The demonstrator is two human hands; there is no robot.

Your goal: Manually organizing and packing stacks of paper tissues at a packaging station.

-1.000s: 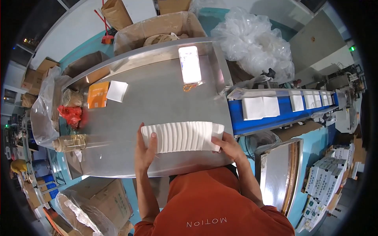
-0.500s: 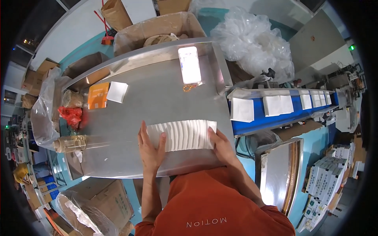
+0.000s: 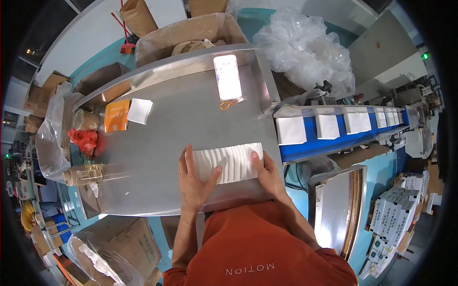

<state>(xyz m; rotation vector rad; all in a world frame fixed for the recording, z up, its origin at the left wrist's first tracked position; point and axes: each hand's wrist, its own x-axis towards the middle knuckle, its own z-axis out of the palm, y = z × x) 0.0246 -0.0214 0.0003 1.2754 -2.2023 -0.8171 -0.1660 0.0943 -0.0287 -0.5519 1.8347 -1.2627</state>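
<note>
Grey metal tabletop [image 3: 152, 157], front edge: half-curled left hand [image 3: 194, 187] and right hand [image 3: 269, 178], now closer, clasp a shortened white folded-sheet row [image 3: 235, 163].

Stack [image 3: 236, 163] partly hidden, bag [image 3: 138, 19] cut off, machinery [image 3: 420, 97] seemingly blurred

I see two hands [image 3: 194, 187] [image 3: 270, 177], one white stack [image 3: 234, 163], one phone [image 3: 227, 77], one orange packet [image 3: 117, 116] and one red bag [image 3: 85, 141].
</note>
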